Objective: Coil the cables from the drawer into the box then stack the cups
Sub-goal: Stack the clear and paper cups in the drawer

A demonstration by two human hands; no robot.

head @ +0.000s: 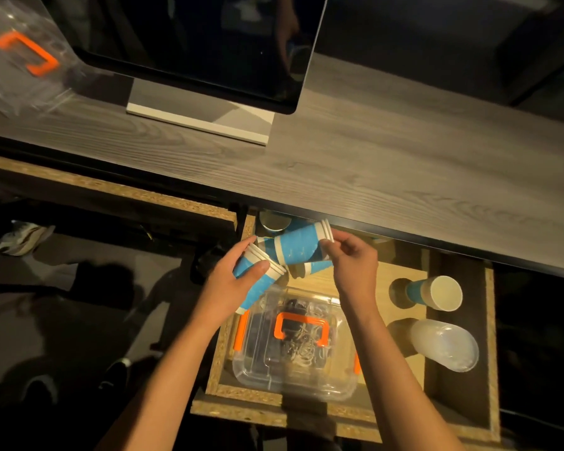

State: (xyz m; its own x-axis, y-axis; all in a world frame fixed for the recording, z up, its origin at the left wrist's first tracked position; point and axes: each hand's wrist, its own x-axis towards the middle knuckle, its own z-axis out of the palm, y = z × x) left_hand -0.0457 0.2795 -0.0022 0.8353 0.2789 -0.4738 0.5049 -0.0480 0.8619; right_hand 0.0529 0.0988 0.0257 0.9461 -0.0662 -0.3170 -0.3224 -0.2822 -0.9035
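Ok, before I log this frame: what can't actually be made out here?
All in the head view:
- Cup count in the stacks held by the left hand and right hand: rims overlap, fingers cover them.
- Cup at the drawer's back: half hidden under the desk edge.
- Cables in the box: blurred through the clear lid, coiling unclear.
- Object with an orange handle, top left: blurred and cut off by the frame edge.
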